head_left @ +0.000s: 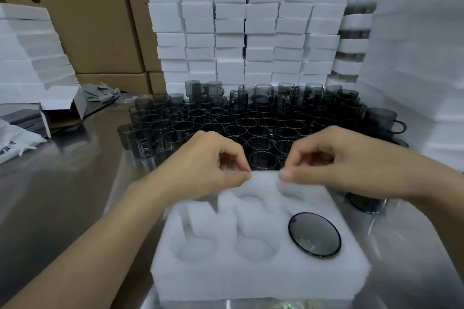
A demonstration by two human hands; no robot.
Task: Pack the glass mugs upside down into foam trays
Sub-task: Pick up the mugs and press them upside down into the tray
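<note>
The left hand (pixel 213 160) and right hand (pixel 336 158) each pinch the far rim of the foam tray (pixel 251 281) between thumb and curled fingers. The glass mugs (pixel 251 123) stand mouth-up just beyond, at 12 o'clock, about equally near both hands, so each needs flipping. One inverted mug (pixel 314 234) fills the tray's 4 o'clock cavity; the other cavities look bare.

One foam tray (pixel 261 281), one packed mug (pixel 314 234)

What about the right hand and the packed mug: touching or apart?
Apart. Head view: the right hand pinches the foam tray at its far edge; bare foam separates it from the mug.
</note>
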